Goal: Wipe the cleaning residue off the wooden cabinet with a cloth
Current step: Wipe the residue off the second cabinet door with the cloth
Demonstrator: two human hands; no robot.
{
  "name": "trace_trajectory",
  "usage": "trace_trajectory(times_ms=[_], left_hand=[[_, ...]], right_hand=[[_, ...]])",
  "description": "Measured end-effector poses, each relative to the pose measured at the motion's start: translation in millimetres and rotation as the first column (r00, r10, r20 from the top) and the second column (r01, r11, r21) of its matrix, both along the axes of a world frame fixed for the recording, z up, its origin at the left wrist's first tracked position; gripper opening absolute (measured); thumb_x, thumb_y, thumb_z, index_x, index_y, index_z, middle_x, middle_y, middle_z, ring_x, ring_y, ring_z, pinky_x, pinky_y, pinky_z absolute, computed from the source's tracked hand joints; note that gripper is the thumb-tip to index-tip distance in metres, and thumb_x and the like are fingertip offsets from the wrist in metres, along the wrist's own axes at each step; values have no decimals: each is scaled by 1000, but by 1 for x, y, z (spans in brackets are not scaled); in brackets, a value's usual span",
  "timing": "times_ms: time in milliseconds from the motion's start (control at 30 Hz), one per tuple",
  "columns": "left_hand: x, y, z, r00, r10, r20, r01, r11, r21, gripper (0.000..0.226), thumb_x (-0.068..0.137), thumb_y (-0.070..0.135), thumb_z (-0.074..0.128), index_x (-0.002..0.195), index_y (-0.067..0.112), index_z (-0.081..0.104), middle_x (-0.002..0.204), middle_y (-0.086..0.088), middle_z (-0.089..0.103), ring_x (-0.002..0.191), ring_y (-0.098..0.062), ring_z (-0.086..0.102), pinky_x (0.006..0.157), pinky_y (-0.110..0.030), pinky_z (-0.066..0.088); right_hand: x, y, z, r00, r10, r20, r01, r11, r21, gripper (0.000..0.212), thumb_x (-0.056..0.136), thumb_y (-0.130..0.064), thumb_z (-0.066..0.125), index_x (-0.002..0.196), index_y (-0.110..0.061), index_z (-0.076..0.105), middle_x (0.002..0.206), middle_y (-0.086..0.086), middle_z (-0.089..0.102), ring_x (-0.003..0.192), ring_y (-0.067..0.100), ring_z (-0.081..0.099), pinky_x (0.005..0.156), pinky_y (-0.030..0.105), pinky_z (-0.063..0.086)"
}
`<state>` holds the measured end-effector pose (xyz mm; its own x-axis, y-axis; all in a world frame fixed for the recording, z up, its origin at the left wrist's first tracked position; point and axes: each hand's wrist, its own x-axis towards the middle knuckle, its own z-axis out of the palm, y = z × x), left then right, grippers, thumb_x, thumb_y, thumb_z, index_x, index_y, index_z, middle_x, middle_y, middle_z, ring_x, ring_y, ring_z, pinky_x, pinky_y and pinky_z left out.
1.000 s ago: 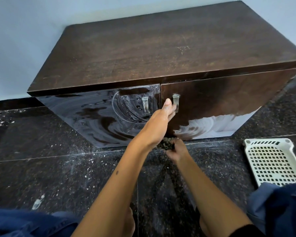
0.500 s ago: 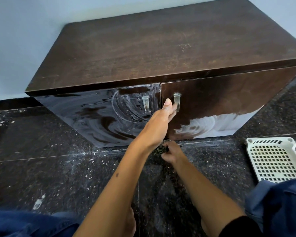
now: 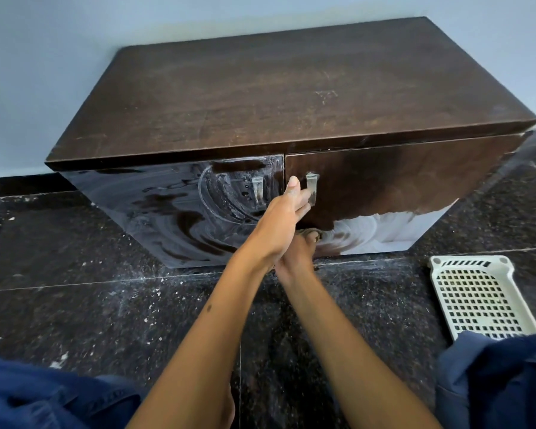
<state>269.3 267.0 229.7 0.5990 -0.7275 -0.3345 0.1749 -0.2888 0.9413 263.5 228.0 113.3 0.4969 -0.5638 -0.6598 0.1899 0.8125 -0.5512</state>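
Observation:
A dark wooden cabinet [image 3: 260, 88] stands on the floor against the wall. Swirled white residue covers its left door [image 3: 155, 205], and a thick white patch [image 3: 384, 233] lies along the bottom of the right door [image 3: 399, 174]. My left hand [image 3: 283, 221] reaches forward with straight fingers and touches the right door beside its metal handle [image 3: 311, 187]. Below it, my right hand [image 3: 294, 258] grips a dark cloth [image 3: 307, 233] against the lower left corner of the right door. The left hand hides most of the cloth.
A white perforated plastic basket [image 3: 477, 298] lies on the dark speckled floor [image 3: 106, 305] at the right. White specks are scattered over the tiles. My knees in blue fabric [image 3: 492, 382] fill both lower corners. A pale wall rises behind the cabinet.
My right hand has lifted the cloth from the floor edge up onto the bottom of the right door. The left hand stays by the handle.

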Motion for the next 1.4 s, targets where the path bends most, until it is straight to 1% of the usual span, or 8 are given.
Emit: trace_trajectory(times_ms=[233, 367, 600, 833, 967, 1167, 1300, 1400], left_hand=[[-5, 0, -1, 996, 63, -66, -67, 996, -54, 57, 101, 39, 15, 148, 7, 18, 152, -9, 29, 136, -16, 35, 118, -35, 17], [-5, -2, -5, 996, 72, -44, -74, 996, -46, 56, 101, 39, 14, 144, 6, 28, 149, -10, 34, 135, -17, 38, 114, -30, 22], [2, 0, -5, 1000, 13, -10, -13, 1000, -12, 61, 100, 44, 8, 144, 7, 29, 151, -4, 32, 133, -10, 39, 119, -37, 13], [3, -7, -7, 998, 69, -14, -69, 997, 22, 61, 100, 41, 11, 141, 1, 34, 148, -10, 36, 132, -18, 42, 117, -37, 19], [0, -10, 0, 998, 59, -21, -59, 998, 28, 61, 100, 41, 12, 142, 1, 32, 149, -9, 35, 133, -18, 41, 118, -38, 18], [-1, -11, -4, 995, 93, 21, -94, 994, 51, 61, 100, 44, 14, 141, 2, 35, 148, -9, 37, 132, -17, 43, 117, -38, 21], [-3, -12, -5, 994, 98, 45, -102, 992, 77, 62, 100, 44, 15, 141, 3, 36, 147, -9, 39, 131, -16, 43, 117, -38, 22], [-4, -13, -1, 995, 94, 32, -96, 993, 64, 60, 100, 42, 15, 142, 3, 33, 148, -7, 36, 133, -16, 41, 117, -36, 20]], right_hand=[[-18, -28, 3, 998, -68, -11, 68, 995, 70, 51, 94, 8, 33, 141, -11, 33, 128, 18, 53, 106, 29, 57, 86, 40, 52], [3, 7, 9, 998, 14, -67, -30, 972, -233, 52, 99, -12, 38, 148, -22, 23, 148, 9, 39, 130, 27, 47, 106, 46, 40], [-25, -35, -7, 983, -146, -112, 146, 989, -5, 59, 94, 12, 29, 146, -15, 22, 132, 18, 49, 103, 28, 56, 91, 39, 49], [-4, 23, 4, 986, -54, -159, -34, 863, -504, 80, 96, 3, 37, 149, -32, -12, 158, -7, -14, 145, 15, 11, 117, 36, 20], [-24, -16, -15, 973, -100, -208, 32, 952, -306, 75, 93, 11, 30, 152, -25, 0, 143, 2, 39, 120, 22, 48, 104, 36, 40], [-14, -4, 6, 941, -234, -245, 20, 759, -650, 79, 88, 15, 36, 152, -16, 2, 160, -1, -9, 131, 1, 15, 87, -10, 23], [-16, 10, -5, 948, -168, -270, -110, 625, -773, 83, 87, 14, 41, 150, -14, -5, 157, 0, -21, 138, 0, -5, 111, 14, 10], [-25, -14, -17, 944, -119, -307, -121, 743, -659, 85, 85, 18, 35, 150, -14, -10, 156, -1, -24, 146, 15, -3, 115, 26, 16]])
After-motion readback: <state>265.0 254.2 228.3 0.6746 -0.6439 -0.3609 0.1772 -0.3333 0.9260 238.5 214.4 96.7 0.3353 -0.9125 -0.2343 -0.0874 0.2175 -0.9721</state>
